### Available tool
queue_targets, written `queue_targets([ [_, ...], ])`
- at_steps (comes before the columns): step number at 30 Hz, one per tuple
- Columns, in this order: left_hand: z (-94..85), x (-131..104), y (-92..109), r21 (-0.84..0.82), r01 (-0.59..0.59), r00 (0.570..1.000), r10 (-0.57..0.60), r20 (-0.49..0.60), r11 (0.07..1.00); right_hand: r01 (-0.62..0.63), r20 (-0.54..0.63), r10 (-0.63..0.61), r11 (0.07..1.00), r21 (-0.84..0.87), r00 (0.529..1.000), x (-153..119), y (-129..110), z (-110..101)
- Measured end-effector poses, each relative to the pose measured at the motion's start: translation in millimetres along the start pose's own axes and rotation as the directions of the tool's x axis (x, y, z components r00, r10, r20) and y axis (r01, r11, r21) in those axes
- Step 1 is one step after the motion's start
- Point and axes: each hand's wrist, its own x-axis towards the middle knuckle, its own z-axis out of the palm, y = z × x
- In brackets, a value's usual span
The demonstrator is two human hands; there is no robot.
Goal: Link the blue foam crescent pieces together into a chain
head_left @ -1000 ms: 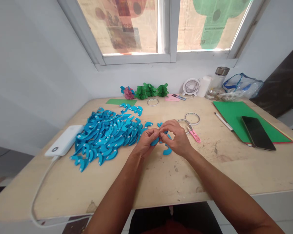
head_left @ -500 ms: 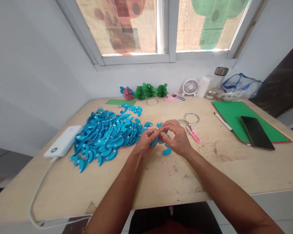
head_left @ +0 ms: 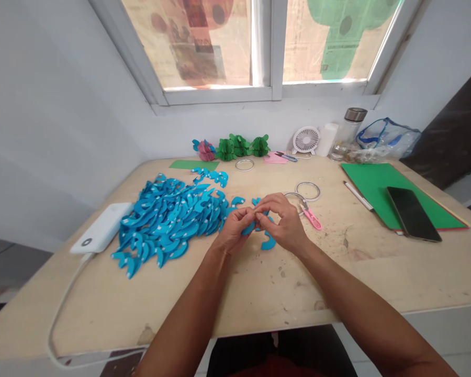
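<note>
We have both hands together over the middle of the tabletop [head_left: 369, 283], nearer its front edge than its back. Our left hand [head_left: 234, 229] grips a blue paper piece [head_left: 248, 228] between thumb and curled fingers. Our right hand [head_left: 283, 221] meets it from the right, fingertips bent in against the left ones; we cannot tell whether they pinch the paper or only brush it.

The relation that matters lies in that small gap: the piece sits just under the left thumb, nearer the left hand, with the right fingertips just beside it. Fingers cover most of it, so we cannot read its long axis.

A heap of blue pieces [head_left: 172, 214] spreads from beside our left hand toward the left edge of the tabletop. A loose curved piece [head_left: 269, 242] lies below our right fingers, and pink-handled snips [head_left: 312, 217] rest beyond that hand, toward the right edge.
</note>
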Motion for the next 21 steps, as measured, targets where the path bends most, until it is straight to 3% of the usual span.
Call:
queue_targets([
  [10, -0.1, -0.4, 1.9, -0.022, 0.0, 1.0, 0.0, 0.007, 1.0, 0.064, 0.063, -0.07, 0.994, 0.087, 0.996, 0.6, 5.3, -2.9],
  [21, 0.1, -1.3, 2.5, -0.057, 0.005, 1.0, -0.004, 0.005, 0.998, 0.102, 0.046, -0.106, 0.991, 0.084, 0.993, 0.8, 5.0, -2.9],
])
